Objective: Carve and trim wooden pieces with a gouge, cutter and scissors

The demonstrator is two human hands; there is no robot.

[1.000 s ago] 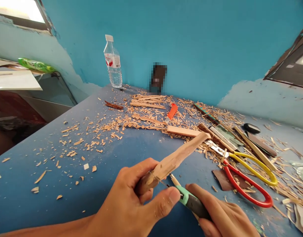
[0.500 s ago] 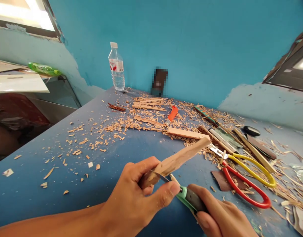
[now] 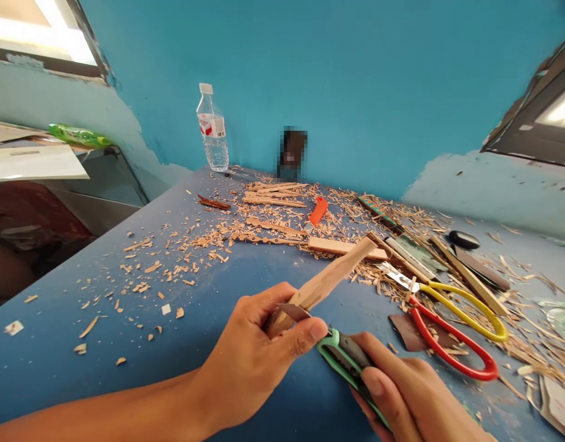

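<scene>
A pale piece of wood (image 3: 331, 276) slants up to the right, its near end closed in my left hand (image 3: 259, 353). My right hand (image 3: 402, 380) is wrapped round the green and black handle of a utility knife (image 3: 351, 359). The knife's blade lies across the wood near my left fingers, and my left thumb rests beside the blade. Behind the held piece, another squared wooden strip (image 3: 333, 247) lies on the blue table (image 3: 139, 362).
Scissors (image 3: 441, 307) with red and yellow handles lie at right, over a brown sandpaper-like scrap (image 3: 400, 331). An orange-handled cutter (image 3: 318, 212), carved sticks (image 3: 276, 194) and wood shavings (image 3: 209, 236) cover the table's far part. A water bottle (image 3: 213, 138) stands by the wall.
The wood has tipped more steeply upward, its far end shifting left. The knife handle has turned and shows more of its green side, and the blade lies flatter across the wood.
</scene>
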